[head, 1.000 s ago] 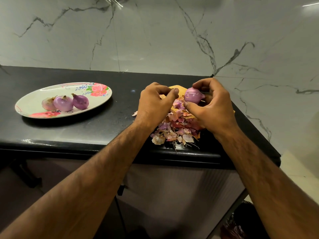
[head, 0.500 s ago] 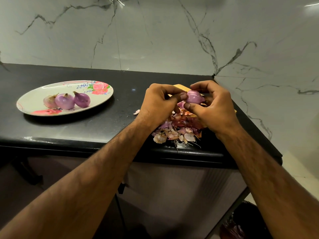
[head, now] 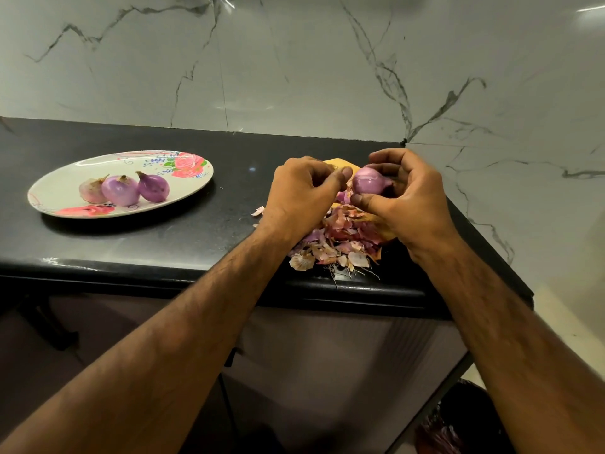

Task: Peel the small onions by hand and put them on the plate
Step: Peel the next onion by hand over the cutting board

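Observation:
My right hand (head: pixel 409 198) grips a small purple onion (head: pixel 370 181) between thumb and curled fingers, above a heap of peels (head: pixel 340 240). My left hand (head: pixel 301 194) is close beside it on the left, its thumb and fingers pinching at the onion's left end, where a bit of skin shows. Three peeled onions (head: pixel 124 190) lie side by side on the oval floral plate (head: pixel 183 178) at the left of the black counter.
A yellow-orange sheet (head: pixel 339 163) peeks out behind my hands, under the peels. The counter's front edge (head: pixel 196 273) runs just below the peel heap, and its right end lies near my right wrist. A marble wall (head: pixel 294 60) stands behind.
My left hand's fingers have closed in on the onion's left end. The onion has turned slightly in my right hand. The plate's onions have not moved.

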